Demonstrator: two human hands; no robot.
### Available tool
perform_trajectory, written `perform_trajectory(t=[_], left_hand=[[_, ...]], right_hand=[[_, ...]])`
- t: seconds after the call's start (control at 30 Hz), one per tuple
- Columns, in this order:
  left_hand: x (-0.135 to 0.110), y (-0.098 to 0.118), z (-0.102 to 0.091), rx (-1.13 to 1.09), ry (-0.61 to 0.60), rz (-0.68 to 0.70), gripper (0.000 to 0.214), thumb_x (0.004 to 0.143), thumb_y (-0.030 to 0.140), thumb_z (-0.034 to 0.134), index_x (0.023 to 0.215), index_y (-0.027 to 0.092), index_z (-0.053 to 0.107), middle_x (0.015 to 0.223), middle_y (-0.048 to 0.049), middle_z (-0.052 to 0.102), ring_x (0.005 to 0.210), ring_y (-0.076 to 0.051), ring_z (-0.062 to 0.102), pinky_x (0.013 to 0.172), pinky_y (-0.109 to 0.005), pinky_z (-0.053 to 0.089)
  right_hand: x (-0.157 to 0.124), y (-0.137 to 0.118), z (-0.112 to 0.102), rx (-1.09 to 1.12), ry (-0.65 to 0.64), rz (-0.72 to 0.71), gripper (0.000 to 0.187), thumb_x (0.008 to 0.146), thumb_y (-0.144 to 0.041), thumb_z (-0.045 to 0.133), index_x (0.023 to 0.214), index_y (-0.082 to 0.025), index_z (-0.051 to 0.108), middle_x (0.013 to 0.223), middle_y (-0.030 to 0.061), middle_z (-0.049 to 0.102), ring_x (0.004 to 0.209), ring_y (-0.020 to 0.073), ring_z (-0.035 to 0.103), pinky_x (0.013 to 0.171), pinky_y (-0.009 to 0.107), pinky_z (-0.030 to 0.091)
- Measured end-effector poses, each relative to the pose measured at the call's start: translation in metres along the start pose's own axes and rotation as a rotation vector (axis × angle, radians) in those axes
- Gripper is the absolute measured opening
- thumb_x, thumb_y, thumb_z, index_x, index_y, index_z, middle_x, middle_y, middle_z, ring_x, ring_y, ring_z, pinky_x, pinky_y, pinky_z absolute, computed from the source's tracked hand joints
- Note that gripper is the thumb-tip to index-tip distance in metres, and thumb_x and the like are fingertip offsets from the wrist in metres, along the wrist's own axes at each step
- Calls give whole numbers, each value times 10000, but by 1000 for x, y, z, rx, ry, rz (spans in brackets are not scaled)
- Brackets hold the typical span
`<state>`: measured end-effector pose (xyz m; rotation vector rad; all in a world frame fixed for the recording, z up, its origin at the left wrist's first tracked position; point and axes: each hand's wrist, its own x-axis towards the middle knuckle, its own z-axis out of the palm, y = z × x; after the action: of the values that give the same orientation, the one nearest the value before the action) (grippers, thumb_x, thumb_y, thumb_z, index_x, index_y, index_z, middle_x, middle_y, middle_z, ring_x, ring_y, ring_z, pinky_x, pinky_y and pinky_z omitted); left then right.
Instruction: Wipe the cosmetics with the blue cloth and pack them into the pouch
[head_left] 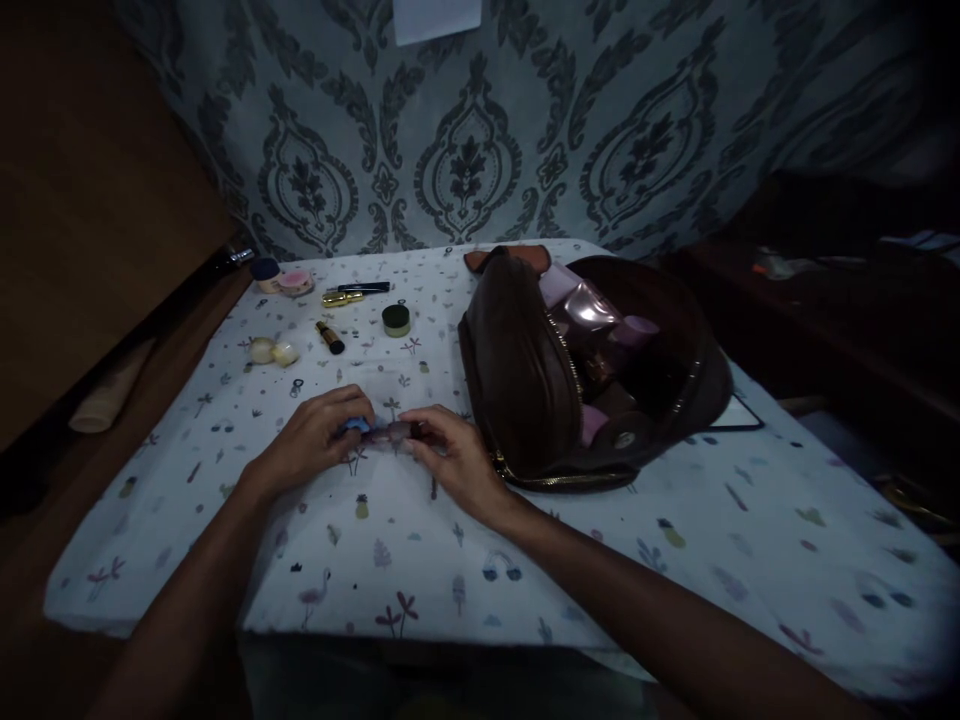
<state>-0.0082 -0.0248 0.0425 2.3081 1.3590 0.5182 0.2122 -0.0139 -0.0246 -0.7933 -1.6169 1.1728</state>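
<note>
1. The room is dim, with a damask-patterned wall (466, 150) behind and a brown wooden panel (90, 200) at my left, so I should judge the small part by feel as much as by sight
2. The tabletop (420, 570) wears a pale cover printed with flamingos, pineapples and palms; a busy print like this could hide a dropped piece, so working low over it seems wise
3. The dark brown bag (510, 370) gapes open just beside my right hand, and I'd keep my elbow and wrist from nudging it
4. My left grip (358, 418) is closed around the blue end of the small item, my right grip (409, 428) looks pinched on its other end, and I'd hold both wrists level and the pressure light and even
5. The green-lidded pot (396, 320) and gold tube (343, 299) lie beyond my hands, out of the way
6. The small item (385, 434) sits between my two hands, left of the bag; twisting or tugging hard could make it slip, and its exact kind I cannot tell
</note>
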Motion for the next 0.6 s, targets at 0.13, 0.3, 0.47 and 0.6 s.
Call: perform_trajectory(t=[0.13,0.3,0.47,0.6], left_hand=[[3,-2,-3,-86,11,-75,201,932,236,460,1028,207,633,988,-30,633,899,-204,603,810,-302,449],[5,6,-2,-305,-3,-168,388,922,485,596,1222,240,621,1124,-36,673,986,-230,625,820,-294,487],[6,8,3,-454,-11,-225,355,859,514,677,1071,229,696,1050,-45,705,1017,-251,639,867,-302,504],[7,6,7,-517,57,-300,416,802,588,700,981,213,707,959,-46,715,907,-245,654,796,-291,525]], right_hand=[[2,-3,0,111,80,97,199,815,-267,695,1006,-215,674,890,20,674,819,168,649,742,288,537],[5,-9,1,348,107,177,257,809,-380,723,978,-221,611,809,-12,664,718,142,656,708,277,556],[6,-14,1,397,84,216,302,783,-435,738,914,-212,583,707,-33,637,617,122,624,603,241,517],[5,-17,0,370,72,227,271,810,-429,695,889,-213,552,641,-61,577,540,105,560,492,204,424]])
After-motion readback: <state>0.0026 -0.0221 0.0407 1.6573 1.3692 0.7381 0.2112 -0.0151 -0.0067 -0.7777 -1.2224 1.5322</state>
